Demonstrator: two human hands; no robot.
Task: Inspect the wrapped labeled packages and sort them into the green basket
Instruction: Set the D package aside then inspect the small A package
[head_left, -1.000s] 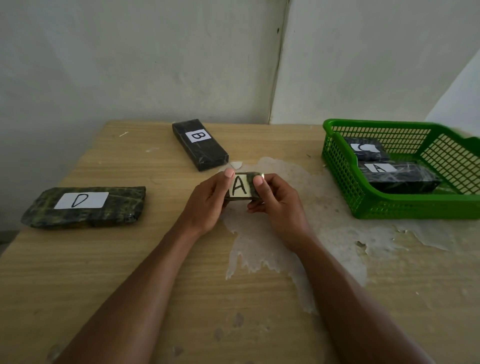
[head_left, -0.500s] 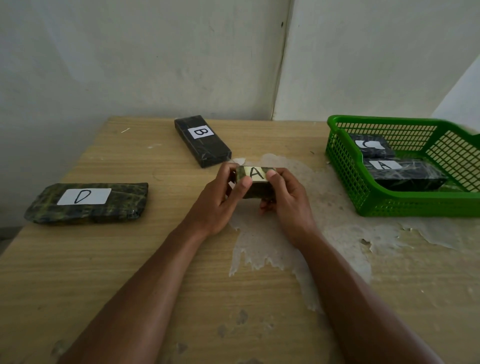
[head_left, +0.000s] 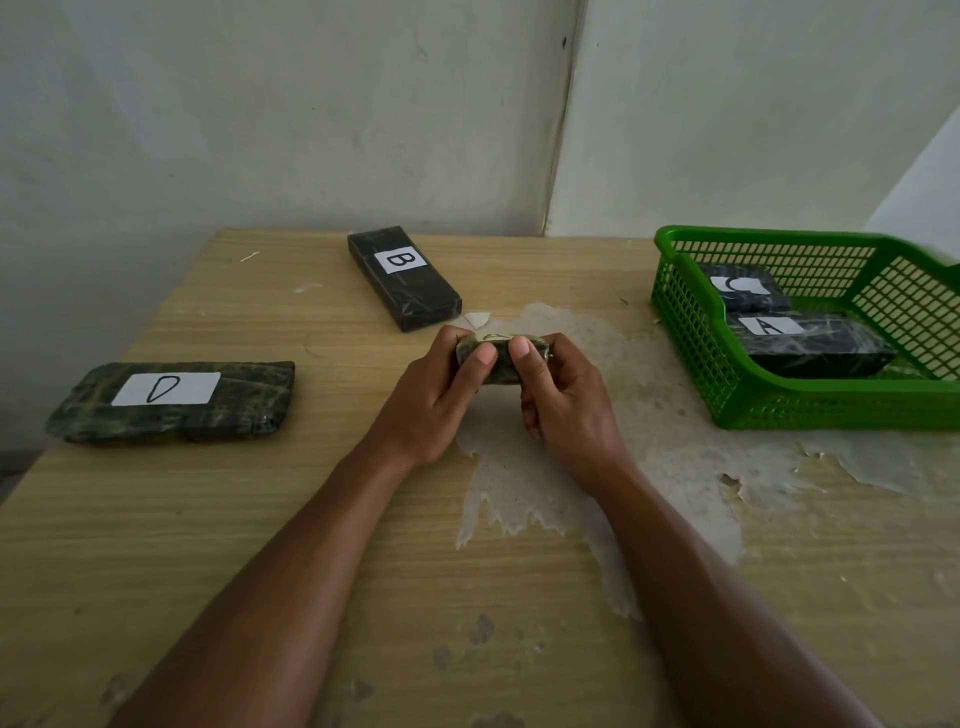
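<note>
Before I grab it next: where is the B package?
The B package lies far back on the table, left of centre in the head view, just beyond the left hand.

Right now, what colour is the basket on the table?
The basket is green, seen best in head view.
</note>
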